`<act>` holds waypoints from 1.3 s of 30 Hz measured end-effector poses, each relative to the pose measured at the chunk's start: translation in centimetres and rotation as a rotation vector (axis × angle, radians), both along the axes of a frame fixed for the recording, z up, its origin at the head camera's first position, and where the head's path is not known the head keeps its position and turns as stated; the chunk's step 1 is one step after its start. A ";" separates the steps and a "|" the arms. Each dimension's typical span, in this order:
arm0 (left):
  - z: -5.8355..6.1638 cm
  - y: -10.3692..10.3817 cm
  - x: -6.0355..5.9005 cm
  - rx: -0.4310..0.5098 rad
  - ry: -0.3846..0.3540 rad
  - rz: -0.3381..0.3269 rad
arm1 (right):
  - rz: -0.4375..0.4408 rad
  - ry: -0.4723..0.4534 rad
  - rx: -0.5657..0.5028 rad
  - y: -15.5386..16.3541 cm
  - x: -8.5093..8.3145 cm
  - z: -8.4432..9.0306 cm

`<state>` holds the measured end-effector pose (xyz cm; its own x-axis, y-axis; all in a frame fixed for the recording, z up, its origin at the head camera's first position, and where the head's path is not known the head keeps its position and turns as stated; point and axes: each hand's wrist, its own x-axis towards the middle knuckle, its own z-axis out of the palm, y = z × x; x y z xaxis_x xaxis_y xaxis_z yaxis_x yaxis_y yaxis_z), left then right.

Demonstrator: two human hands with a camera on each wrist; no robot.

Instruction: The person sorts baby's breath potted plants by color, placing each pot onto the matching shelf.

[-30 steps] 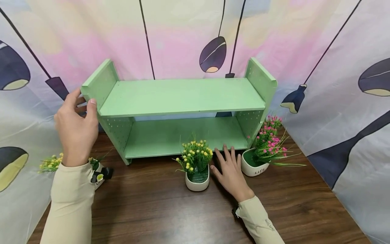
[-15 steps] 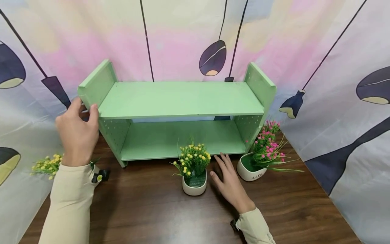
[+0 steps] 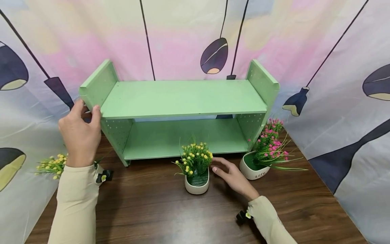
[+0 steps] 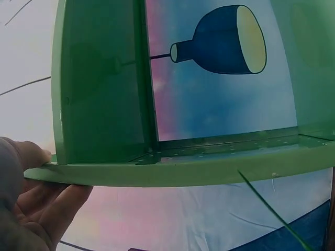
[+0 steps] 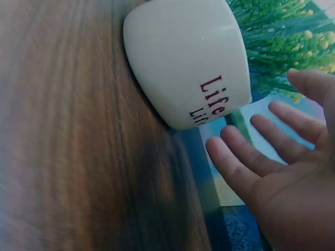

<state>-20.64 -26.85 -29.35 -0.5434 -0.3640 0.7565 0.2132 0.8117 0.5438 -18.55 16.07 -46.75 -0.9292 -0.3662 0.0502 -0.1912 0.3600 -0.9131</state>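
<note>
While your left hand [image 3: 80, 135] pinches the left side panel [image 3: 99, 84] of the green shelf [image 3: 182, 96], thumb on one face and fingers on the other, your right hand [image 3: 233, 176] is low over the bench [image 3: 146, 206], fingers apart and holding nothing. The shelf stands ahead of and between your hands. Just left of your right fingertips sits the white pot with yellow flowers [image 3: 197, 188] (its side reads "Life"). The pot with pink flowers [image 3: 254, 171] is just right of that hand. Another yellow-flowered plant [image 3: 50, 165] shows beside your left wrist, partly hidden behind your sleeve [image 3: 76, 203].
</note>
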 end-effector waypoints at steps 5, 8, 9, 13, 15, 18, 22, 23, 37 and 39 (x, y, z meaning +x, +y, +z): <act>0.1 -0.1 0.0 0.001 -0.011 0.003 | 0.168 0.066 0.102 -0.4 -1.7 -0.2; 0.0 0.0 0.1 -0.001 -0.008 -0.001 | 0.205 0.145 0.199 -0.8 -2.1 -0.4; 0.0 0.0 0.1 -0.001 -0.004 -0.001 | 0.209 0.167 0.221 -0.9 -2.2 -0.4; -0.2 0.1 0.0 0.003 0.002 0.006 | 0.178 0.216 0.249 -0.8 -2.0 -0.6; -0.2 0.2 0.0 0.000 0.001 0.015 | 0.165 0.246 0.257 -0.6 -1.8 -0.7; -0.2 0.4 0.0 -0.013 0.002 0.020 | 0.146 0.301 0.283 -0.4 -1.4 -0.7; -0.3 0.4 -0.1 -0.016 0.004 0.021 | 0.125 0.392 0.369 -0.4 -0.8 -0.7; -0.3 0.4 -0.1 -0.012 0.005 0.019 | 0.117 0.416 0.394 -0.4 -0.6 -0.8; -0.5 0.3 0.0 0.012 0.009 0.027 | -0.026 0.643 0.473 -1.2 0.8 -0.6; -0.4 0.4 -0.1 0.007 0.002 0.031 | -0.044 0.656 0.474 -1.5 1.1 -0.6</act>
<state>-20.74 -26.50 -29.75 -0.5304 -0.3865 0.7545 0.1887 0.8139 0.5495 -17.48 14.61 -47.32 -0.7786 -0.4488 0.4385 -0.6113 0.7003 -0.3687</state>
